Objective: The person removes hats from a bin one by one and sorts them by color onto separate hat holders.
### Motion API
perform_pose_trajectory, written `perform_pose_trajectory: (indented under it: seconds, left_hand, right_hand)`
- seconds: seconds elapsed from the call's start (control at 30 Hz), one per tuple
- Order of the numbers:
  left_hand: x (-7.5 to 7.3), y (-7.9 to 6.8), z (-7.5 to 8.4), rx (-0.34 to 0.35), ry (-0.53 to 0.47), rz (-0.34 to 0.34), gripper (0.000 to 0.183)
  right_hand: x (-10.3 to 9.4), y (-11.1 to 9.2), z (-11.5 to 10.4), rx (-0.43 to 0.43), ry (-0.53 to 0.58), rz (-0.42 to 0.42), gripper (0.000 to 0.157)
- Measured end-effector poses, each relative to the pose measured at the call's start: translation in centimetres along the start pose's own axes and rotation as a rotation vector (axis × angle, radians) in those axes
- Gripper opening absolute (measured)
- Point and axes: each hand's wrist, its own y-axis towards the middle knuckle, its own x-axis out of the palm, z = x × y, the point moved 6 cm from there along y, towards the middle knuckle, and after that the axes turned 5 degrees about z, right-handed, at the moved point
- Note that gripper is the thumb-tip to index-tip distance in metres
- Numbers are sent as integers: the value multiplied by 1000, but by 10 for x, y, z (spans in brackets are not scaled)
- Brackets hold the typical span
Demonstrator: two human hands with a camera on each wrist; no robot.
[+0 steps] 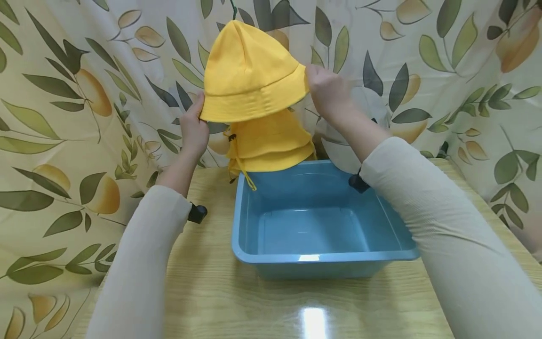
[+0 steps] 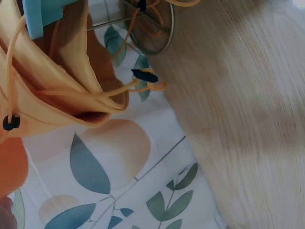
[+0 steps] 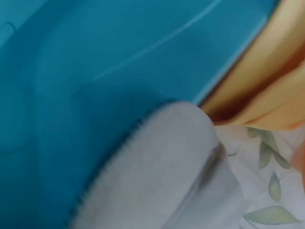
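Note:
Up near the curtain, a yellow bucket hat (image 1: 250,75) is held by its brim between both hands, crown upward and tilted. My left hand (image 1: 195,127) pinches the brim at its left end. At the other end my right hand (image 1: 332,92) grips the brim with curled fingers. Right below is a stack of yellow hats (image 1: 271,141), nested together, which the held hat overlaps in the head view. A chin cord (image 1: 240,160) with a dark toggle dangles from the stack. In the left wrist view, the stacked hats' brims (image 2: 62,90) show their cords.
A blue plastic basin (image 1: 309,258) stands on the wooden table (image 1: 203,282), just in front of the stacked hats. A round wire base (image 2: 164,45) shows beside the hats in the left wrist view. Behind hangs a leaf-patterned curtain (image 1: 139,89). A white rounded object (image 1: 345,155) stands behind the basin.

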Motion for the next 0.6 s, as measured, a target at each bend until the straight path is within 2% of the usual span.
perform_pose_trajectory:
  seconds: [0.1,0.17,0.27,0.3,0.37,0.47,0.53,0.6]
  left_hand:
    - [7,-1,-6,-30,64,-63,42]
    - [13,-3,-10,-43,84,-122,45]
    - [21,-5,-14,-23,141,-193,51]
    - [23,-6,-16,-18,161,-209,53]
    - [26,-6,-18,-3,191,-234,58]
    - [32,-4,-23,-15,210,-259,66]
    - [35,-3,-24,-22,203,-267,71]
    - [38,-1,-23,-18,193,-247,65]
  right_hand:
    - [10,-3,1,16,-51,-73,19]
    - [18,-6,2,34,-53,-174,14]
    - [31,-13,3,61,-40,-329,33]
    - [34,-15,3,61,-29,-357,34]
    - [41,-18,3,65,2,-381,33]
    - [48,-20,4,72,27,-349,16]
    - [53,-21,6,97,52,-358,16]
    - [57,-21,10,139,75,-380,17]
